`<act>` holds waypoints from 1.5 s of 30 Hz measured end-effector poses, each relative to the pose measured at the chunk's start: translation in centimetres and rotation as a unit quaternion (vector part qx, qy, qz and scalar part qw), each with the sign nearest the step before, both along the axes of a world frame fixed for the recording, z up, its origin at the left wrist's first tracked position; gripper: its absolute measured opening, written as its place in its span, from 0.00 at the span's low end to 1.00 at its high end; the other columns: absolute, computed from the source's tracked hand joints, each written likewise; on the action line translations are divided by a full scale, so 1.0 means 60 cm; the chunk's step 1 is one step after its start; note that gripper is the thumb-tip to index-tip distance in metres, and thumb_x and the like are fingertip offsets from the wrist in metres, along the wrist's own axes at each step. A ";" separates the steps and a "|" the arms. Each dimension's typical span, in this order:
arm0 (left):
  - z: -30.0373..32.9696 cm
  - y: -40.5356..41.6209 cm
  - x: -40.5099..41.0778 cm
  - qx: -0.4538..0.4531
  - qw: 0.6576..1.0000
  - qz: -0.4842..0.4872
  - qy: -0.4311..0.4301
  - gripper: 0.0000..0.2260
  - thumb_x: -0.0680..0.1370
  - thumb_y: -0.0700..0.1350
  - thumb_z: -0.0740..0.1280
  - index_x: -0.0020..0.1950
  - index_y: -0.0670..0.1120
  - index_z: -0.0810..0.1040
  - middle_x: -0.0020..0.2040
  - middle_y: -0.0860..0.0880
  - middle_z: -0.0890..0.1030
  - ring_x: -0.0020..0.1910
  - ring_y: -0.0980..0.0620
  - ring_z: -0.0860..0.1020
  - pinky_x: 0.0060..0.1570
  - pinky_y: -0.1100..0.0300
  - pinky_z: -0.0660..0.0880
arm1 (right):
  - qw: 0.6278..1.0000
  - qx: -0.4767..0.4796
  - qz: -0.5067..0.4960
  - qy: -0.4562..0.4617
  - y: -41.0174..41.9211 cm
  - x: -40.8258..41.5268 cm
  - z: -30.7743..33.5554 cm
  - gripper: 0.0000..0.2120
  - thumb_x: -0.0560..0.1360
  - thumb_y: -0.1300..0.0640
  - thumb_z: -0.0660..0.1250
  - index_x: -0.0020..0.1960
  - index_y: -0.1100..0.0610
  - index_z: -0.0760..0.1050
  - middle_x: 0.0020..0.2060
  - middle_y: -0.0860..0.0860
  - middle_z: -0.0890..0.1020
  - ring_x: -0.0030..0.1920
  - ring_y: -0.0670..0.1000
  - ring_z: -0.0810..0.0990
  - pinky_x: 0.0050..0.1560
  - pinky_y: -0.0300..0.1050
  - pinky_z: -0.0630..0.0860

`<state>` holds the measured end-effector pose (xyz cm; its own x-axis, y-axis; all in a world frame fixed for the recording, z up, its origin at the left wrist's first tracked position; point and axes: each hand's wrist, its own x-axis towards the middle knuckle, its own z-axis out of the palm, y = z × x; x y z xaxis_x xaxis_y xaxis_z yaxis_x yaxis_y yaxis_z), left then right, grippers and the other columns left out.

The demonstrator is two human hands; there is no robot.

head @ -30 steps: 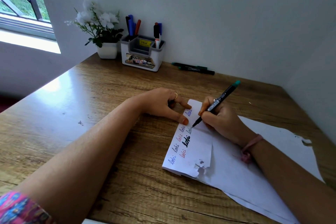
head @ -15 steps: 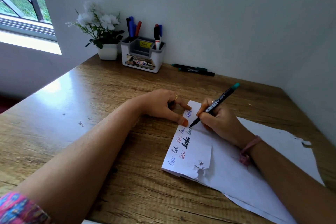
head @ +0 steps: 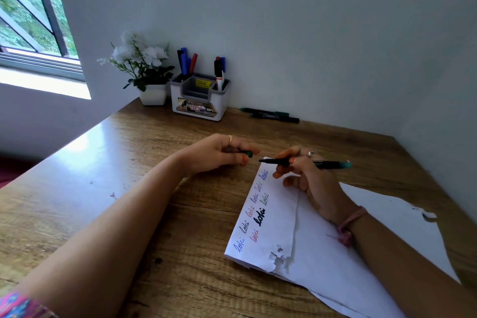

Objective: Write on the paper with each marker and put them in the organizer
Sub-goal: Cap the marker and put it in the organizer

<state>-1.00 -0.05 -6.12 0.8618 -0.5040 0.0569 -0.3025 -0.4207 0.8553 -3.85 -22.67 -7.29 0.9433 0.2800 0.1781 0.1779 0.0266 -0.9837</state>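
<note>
My right hand (head: 307, 178) holds a black marker with a teal end (head: 325, 163) level above the top of the white paper (head: 322, 248), its bare tip pointing left. My left hand (head: 219, 153) grips the marker's dark green cap (head: 248, 154) just left of that tip, a small gap between them. The folded paper carries several handwritten words in blue, red, black and green. The white and grey organizer (head: 200, 100) stands at the back by the wall with several markers upright in it.
Two more dark markers (head: 271, 114) lie on the wooden desk (head: 129, 201) against the wall, right of the organizer. A small white pot of white flowers (head: 144, 72) stands left of it. The paper has torn spots at its lower fold and right edge.
My right hand lifted the marker off the paper and turned it level. My left hand left the paper's edge and now holds the cap facing the tip.
</note>
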 end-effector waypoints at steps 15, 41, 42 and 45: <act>0.007 0.000 0.002 0.003 1.000 0.000 -0.005 0.12 0.76 0.42 0.67 0.55 0.57 0.80 0.53 0.49 0.82 0.54 0.49 0.78 0.59 0.52 0.75 | 0.999 0.007 -0.034 0.007 0.005 -0.002 0.009 0.05 0.76 0.68 0.61 0.45 0.59 0.70 0.36 0.55 0.84 0.40 0.53 0.84 0.35 0.39 0.78; 0.006 -0.026 -0.003 -0.202 0.977 -0.038 0.052 0.09 0.72 0.32 0.69 0.45 0.45 0.82 0.45 0.47 0.84 0.43 0.54 0.81 0.43 0.62 0.78 | 0.958 -0.121 -0.057 -0.255 0.000 -0.019 0.009 0.08 0.66 0.58 0.74 0.45 0.58 0.81 0.42 0.46 0.84 0.42 0.45 0.83 0.43 0.38 0.78; 0.006 -0.031 -0.004 -0.222 0.972 -0.039 0.061 0.08 0.71 0.34 0.69 0.46 0.45 0.82 0.45 0.46 0.84 0.43 0.53 0.81 0.44 0.62 0.78 | 0.957 -0.131 -0.059 -0.254 0.002 -0.017 0.012 0.08 0.67 0.58 0.73 0.46 0.57 0.80 0.43 0.44 0.84 0.43 0.43 0.83 0.44 0.34 0.77; 0.009 -0.042 -0.006 -0.258 0.962 -0.033 0.081 0.10 0.69 0.37 0.71 0.49 0.44 0.79 0.43 0.47 0.83 0.43 0.53 0.81 0.44 0.61 0.79 | 0.946 -0.187 -0.063 -0.256 0.002 -0.007 0.012 0.10 0.69 0.54 0.70 0.49 0.53 0.79 0.43 0.41 0.83 0.47 0.38 0.80 0.46 0.29 0.74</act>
<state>-1.37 -2.56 -5.56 0.8475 -0.4986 0.1823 -0.1593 0.0889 0.9832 -4.29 -22.55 -6.60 0.7903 0.3045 0.5318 0.6123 -0.3595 -0.7041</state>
